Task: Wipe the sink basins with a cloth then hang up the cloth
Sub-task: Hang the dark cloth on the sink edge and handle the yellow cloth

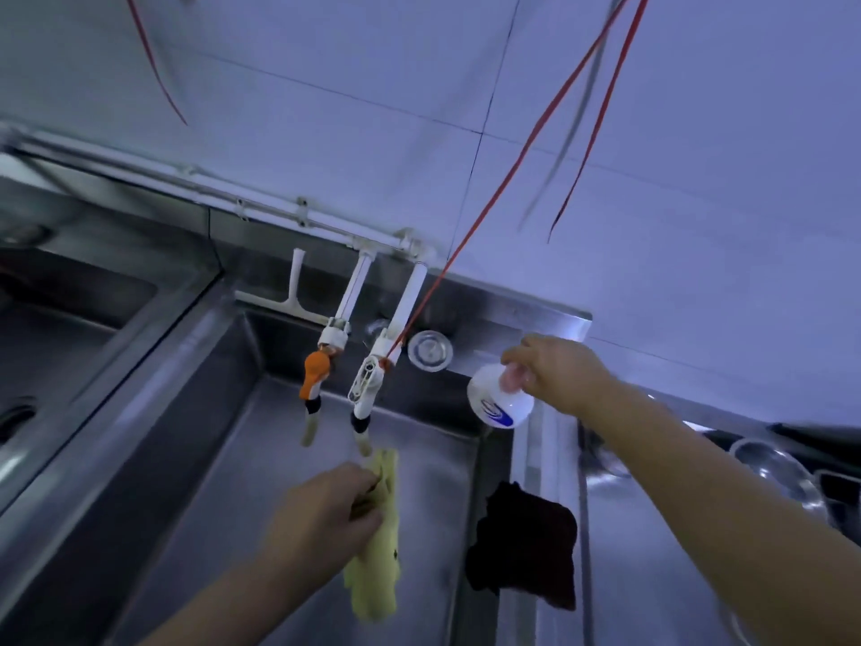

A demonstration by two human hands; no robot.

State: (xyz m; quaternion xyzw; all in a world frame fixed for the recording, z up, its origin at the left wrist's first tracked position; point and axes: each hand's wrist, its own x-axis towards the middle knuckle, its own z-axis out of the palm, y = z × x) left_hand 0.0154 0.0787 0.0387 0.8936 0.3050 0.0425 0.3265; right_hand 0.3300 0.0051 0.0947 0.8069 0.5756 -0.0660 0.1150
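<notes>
Your left hand (326,505) grips the yellow cloth (377,552) bunched over the middle basin (289,459); your right hand (554,370) pinches the white bottle (498,403) by its neck. Spread the cloth flat before wiping, working from walls toward the floor.

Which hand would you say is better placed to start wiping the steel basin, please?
Left. The left hand already grips the yellow cloth over the stainless steel basin, while the right hand holds a white bottle at the rim.
</notes>
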